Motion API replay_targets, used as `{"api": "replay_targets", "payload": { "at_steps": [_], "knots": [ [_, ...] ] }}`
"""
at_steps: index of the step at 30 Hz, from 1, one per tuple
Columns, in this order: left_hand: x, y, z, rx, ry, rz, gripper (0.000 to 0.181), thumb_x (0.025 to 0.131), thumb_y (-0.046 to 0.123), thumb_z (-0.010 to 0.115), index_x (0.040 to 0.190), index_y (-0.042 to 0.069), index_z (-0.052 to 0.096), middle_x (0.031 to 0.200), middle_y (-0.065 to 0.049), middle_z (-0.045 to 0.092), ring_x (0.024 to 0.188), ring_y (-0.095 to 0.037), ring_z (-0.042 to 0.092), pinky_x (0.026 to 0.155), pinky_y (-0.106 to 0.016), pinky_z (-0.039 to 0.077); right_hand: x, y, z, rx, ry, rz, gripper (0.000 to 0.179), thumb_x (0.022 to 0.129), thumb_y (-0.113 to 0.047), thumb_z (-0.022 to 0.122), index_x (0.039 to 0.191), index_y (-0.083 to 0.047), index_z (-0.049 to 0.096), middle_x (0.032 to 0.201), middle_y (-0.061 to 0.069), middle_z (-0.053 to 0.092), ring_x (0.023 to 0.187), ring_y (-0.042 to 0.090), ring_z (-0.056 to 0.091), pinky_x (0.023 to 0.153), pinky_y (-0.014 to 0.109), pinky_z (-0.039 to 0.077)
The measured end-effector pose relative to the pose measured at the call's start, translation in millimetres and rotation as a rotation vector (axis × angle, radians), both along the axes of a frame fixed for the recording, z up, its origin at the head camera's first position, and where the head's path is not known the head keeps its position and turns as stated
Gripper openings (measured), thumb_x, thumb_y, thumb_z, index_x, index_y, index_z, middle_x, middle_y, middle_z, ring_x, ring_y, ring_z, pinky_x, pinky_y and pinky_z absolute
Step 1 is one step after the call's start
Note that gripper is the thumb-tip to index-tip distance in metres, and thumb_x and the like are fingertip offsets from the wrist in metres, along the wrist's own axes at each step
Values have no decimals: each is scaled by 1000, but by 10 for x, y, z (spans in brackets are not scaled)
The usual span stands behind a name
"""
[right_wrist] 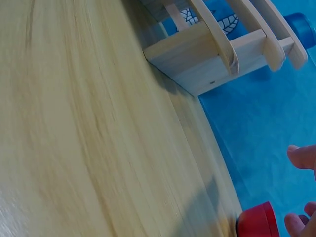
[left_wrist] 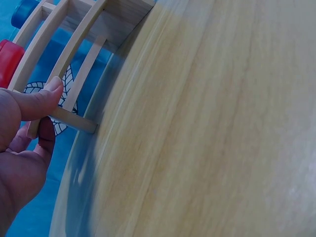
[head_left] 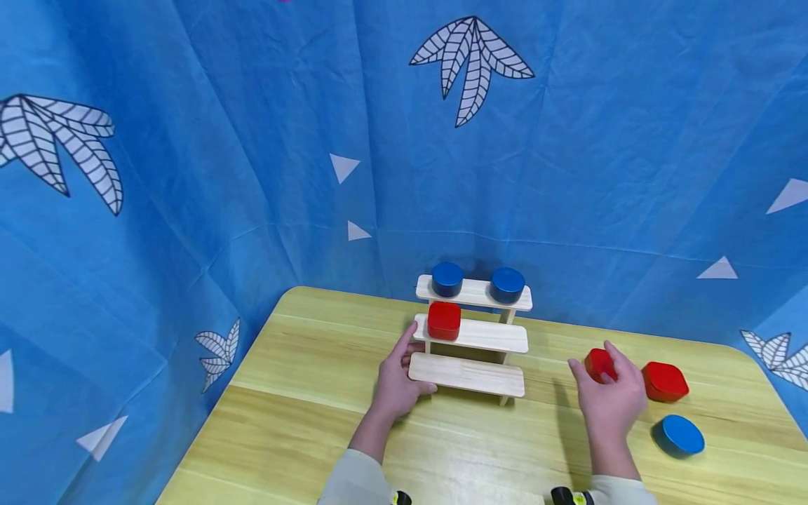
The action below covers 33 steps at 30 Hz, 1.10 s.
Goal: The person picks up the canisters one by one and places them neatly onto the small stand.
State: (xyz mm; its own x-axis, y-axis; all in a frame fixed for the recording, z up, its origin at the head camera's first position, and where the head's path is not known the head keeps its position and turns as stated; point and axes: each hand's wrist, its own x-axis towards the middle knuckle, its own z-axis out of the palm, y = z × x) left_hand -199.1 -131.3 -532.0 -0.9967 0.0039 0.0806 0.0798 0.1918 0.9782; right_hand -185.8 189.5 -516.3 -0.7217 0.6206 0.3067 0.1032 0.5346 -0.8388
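Note:
A small three-tier wooden display shelf (head_left: 467, 373) stands near the table's back edge. My left hand (head_left: 398, 387) grips the left end of its lowest tier; in the left wrist view the thumb (left_wrist: 53, 85) lies on the board and fingers curl beneath. On the top tier sit two round blue containers, one at left (head_left: 447, 279) and one at right (head_left: 507, 285). A squarish red container (head_left: 445, 321) sits at the middle tier's left. My right hand (head_left: 609, 405) hovers over another red container (head_left: 596, 363), thumb and fingers spread apart; in the right wrist view this container (right_wrist: 256, 222) appears untouched.
Right of my right hand, a red squarish container (head_left: 665, 382) and a round blue one (head_left: 678, 436) rest on the wooden table (head_left: 303, 365). A blue patterned cloth (head_left: 404, 140) hangs behind the table and along its left side.

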Motion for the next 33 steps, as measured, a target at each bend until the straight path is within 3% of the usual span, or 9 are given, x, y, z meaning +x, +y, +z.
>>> {"api": "replay_targets", "payload": {
  "at_steps": [9,14,19,24,29,31,33],
  "knots": [
    [-3,1,-20,3,3,0,125,58,-23,85,155,38,35,126,-4,59,109,-23,58,82,-29,56,14,65,-4,-10,-18,-3,64,81,-16,85,140,-13,60,137,16,55,125,34,50,93,51,50],
    [2,5,-3,1,-6,1,126,58,-23,85,155,39,34,126,-3,59,109,-23,58,82,-29,56,9,129,-43,0,-52,-7,65,81,-20,85,141,-14,60,137,14,56,124,34,50,94,43,52],
    [-4,-1,-1,-3,3,2,125,59,-23,85,155,39,34,126,-3,59,110,-24,58,83,-29,56,1,183,-85,32,-107,-17,65,83,-23,84,142,-15,58,138,12,56,125,34,48,85,38,53],
    [-12,-4,-6,-3,9,0,125,58,-22,85,155,39,34,125,-2,60,108,-23,58,82,-29,56,-14,201,-112,60,-105,-28,64,82,-22,84,141,-14,60,138,11,58,125,33,49,78,31,48],
    [-7,-6,-11,-3,10,-6,125,58,-22,85,155,39,35,125,-2,60,107,-23,58,81,-29,56,-15,224,-126,52,-99,-20,65,82,-20,84,142,-12,59,140,15,54,130,34,45,88,45,50],
    [-3,-8,-7,1,6,-7,125,59,-23,85,155,40,35,125,-2,60,107,-23,57,81,-29,56,-13,236,-126,32,-113,-13,67,83,-20,83,143,-11,57,144,18,49,134,35,40,94,58,46],
    [0,-9,-6,3,4,-6,125,59,-23,85,154,40,35,126,-2,59,107,-23,57,80,-29,56,-11,252,-125,12,-132,-7,67,83,-21,82,144,-10,55,147,21,43,137,36,34,97,61,43]
  ]
}}
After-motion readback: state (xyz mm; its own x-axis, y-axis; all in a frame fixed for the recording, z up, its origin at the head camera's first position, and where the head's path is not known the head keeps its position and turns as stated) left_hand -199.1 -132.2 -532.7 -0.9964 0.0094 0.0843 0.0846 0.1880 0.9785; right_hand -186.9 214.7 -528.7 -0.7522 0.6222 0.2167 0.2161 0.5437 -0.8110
